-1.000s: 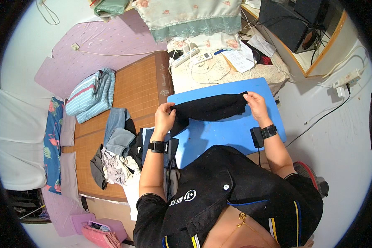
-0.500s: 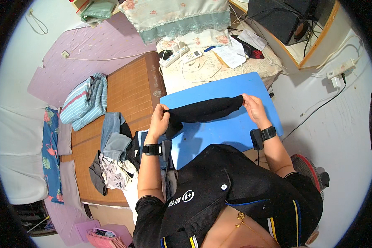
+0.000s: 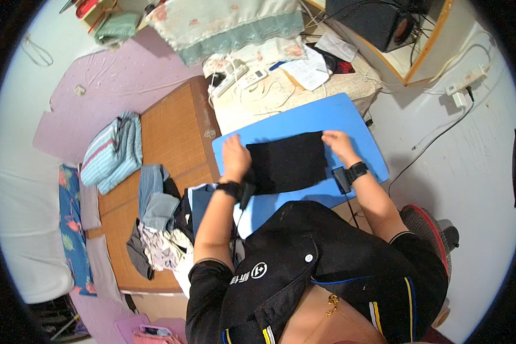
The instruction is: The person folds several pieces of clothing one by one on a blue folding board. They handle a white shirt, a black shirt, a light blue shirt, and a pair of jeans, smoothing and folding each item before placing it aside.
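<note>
A folded piece of black cloth (image 3: 288,163), likely a garment, is spread as a rough rectangle over the blue tabletop (image 3: 292,123). Its exact kind does not show. My left hand (image 3: 235,159), fingers curled and slightly blurred, is closed at the cloth's far left corner. At the far right corner, my right hand (image 3: 339,147) pinches the edge between thumb and fingers. Both wrists wear black straps with a small dark box, and my forearms reach in from below.
Left of the table, a brown mat-covered bed (image 3: 172,123) carries a heap of clothes (image 3: 163,241) and a folded striped blanket (image 3: 113,152). Behind are a power strip (image 3: 229,80), a white remote (image 3: 253,78) and papers (image 3: 307,70). A black cable (image 3: 433,150) hangs at right.
The black cloth has gone from a narrow stretched band to a wider, flatter rectangle. My hands have come somewhat closer together, and the view has shifted slightly.
</note>
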